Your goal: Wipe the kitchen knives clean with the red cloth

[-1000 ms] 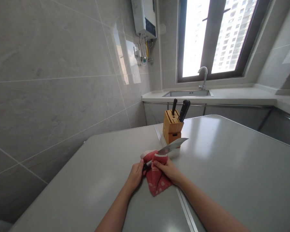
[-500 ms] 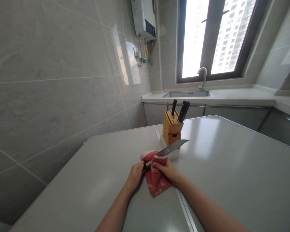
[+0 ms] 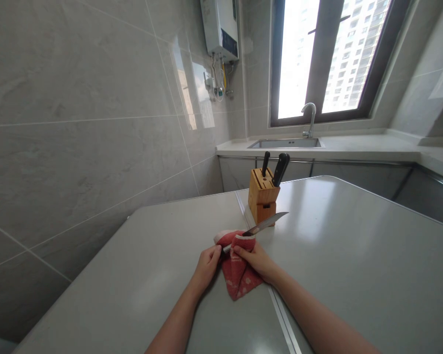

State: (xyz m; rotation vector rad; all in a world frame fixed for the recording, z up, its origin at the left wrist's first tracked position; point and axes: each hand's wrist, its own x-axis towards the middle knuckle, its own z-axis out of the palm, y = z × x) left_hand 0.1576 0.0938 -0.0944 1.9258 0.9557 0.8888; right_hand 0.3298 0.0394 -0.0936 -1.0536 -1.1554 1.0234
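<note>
My left hand (image 3: 206, 268) is shut around the handle of a kitchen knife (image 3: 266, 224), and the handle is mostly hidden in my fingers. The steel blade points away from me, toward a bamboo knife block (image 3: 262, 194). Its tip stops beside the block without touching it. My right hand (image 3: 253, 258) pinches a red patterned towel (image 3: 238, 270) around the blade's lower part, next to my left hand. The rest of the towel hangs in folds down onto the grey table.
The grey table (image 3: 151, 236) runs under my hands, with a metal seam strip (image 3: 280, 314) to the right. The block holds dark-handled knives. Beyond lie a steel sink (image 3: 285, 143), faucet (image 3: 310, 118), window (image 3: 317, 59) and wall-mounted water heater (image 3: 220, 29).
The blade has rotated about its length and now shows a narrower face. My hands stay in nearly the same place, with the towel still around the blade.
</note>
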